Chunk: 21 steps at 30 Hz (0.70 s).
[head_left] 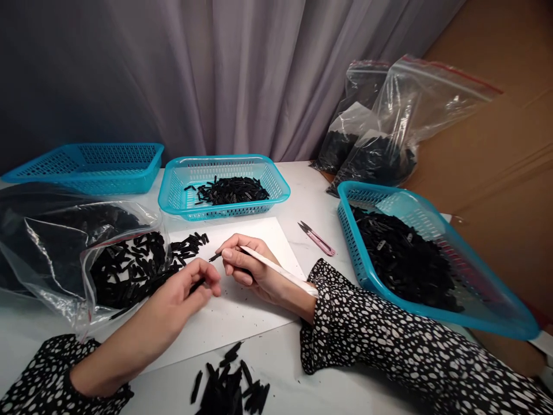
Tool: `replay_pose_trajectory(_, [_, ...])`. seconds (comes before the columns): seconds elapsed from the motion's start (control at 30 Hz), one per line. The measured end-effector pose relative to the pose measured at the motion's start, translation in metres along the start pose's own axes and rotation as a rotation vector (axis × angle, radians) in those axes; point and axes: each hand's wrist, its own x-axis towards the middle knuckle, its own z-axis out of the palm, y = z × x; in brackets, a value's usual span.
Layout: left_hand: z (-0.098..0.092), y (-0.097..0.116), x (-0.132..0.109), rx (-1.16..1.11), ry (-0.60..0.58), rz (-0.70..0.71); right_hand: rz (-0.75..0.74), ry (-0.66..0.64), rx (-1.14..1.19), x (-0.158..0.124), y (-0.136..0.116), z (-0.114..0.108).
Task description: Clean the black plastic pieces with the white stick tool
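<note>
My right hand is closed around a slender white-handled tool, whose kind I cannot make out. At its thumb and forefinger a small black piece sticks out to the left; whether it is the tool's tip or a separate strip is unclear. My left hand is curled just beside it, with a black strip showing between thumb and fingers. Both hands are over a white sheet. Left of them, loose black strips spill from a clear zip bag.
A blue basket at the back and another on the right hold black strips. A third blue basket stands back left. Pink thread snips lie right of the sheet. Zip bags stand behind. A black pile lies in front.
</note>
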Motion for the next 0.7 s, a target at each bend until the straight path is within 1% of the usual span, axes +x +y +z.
replay_pose_trajectory(0.1, [-0.0003,-0.004,0.0021,-0.035,0.151,-0.005,0.015,0.009,0.001,0.0003,-0.0015,0.0001])
replay_pose_trajectory(0.17, [0.0003,-0.0073,0.0041,-0.057,0.201,0.007,0.016,0.01,-0.003,0.0001,-0.0022,0.0004])
replay_pose_trajectory(0.3, [0.0023,-0.0094,0.0076,-0.128,0.246,0.055,0.022,0.019,-0.011,0.0,-0.0026,0.001])
replay_pose_trajectory(0.43, [0.0029,-0.0052,0.0079,-0.216,0.272,0.039,0.008,0.005,-0.001,-0.0001,-0.0029,0.0014])
replay_pose_trajectory(0.57, [0.0031,-0.0015,0.007,-0.184,0.293,0.045,-0.001,-0.013,0.006,0.0008,-0.0016,-0.0006])
replay_pose_trajectory(0.7, [0.0043,0.0003,0.006,-0.149,0.308,0.046,-0.027,-0.027,0.072,0.0034,0.0024,-0.0047])
